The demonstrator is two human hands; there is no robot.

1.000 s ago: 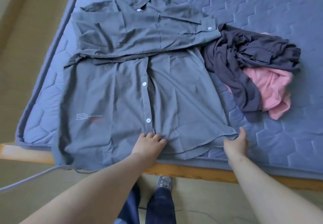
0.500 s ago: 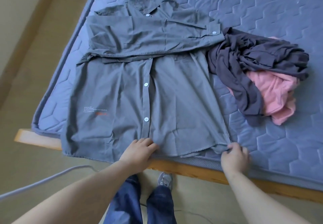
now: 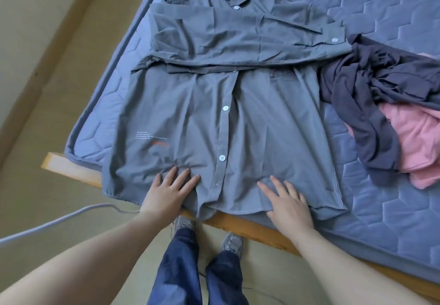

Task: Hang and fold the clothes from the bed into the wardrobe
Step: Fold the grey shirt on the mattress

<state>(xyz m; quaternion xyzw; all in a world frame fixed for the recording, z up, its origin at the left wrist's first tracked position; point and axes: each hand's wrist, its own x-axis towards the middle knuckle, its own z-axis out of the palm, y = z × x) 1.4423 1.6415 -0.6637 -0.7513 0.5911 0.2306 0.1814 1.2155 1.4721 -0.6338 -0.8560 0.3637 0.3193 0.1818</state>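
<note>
A grey button-up shirt (image 3: 262, 124) lies face up on the blue quilted mattress (image 3: 381, 5), collar at the far end, both sleeves folded across the chest. Its hem hangs slightly over the near bed edge. My left hand (image 3: 169, 193) lies flat with straight fingers on the hem, left of the button placket. My right hand (image 3: 285, 202) lies flat on the hem, right of the placket. To the right of the shirt sits a crumpled dark purple garment (image 3: 371, 90) on top of a pink garment (image 3: 419, 143).
The wooden bed frame (image 3: 240, 226) runs along the near edge, with my legs and grey shoes (image 3: 231, 243) just in front of it. A pale cable (image 3: 54, 221) crosses the beige floor at the left. The wardrobe is out of view.
My right hand let go of the shirt's right hem corner and moved left, now flat on the hem. My left hand flattened and shifted left of the placket. The camera moved closer.
</note>
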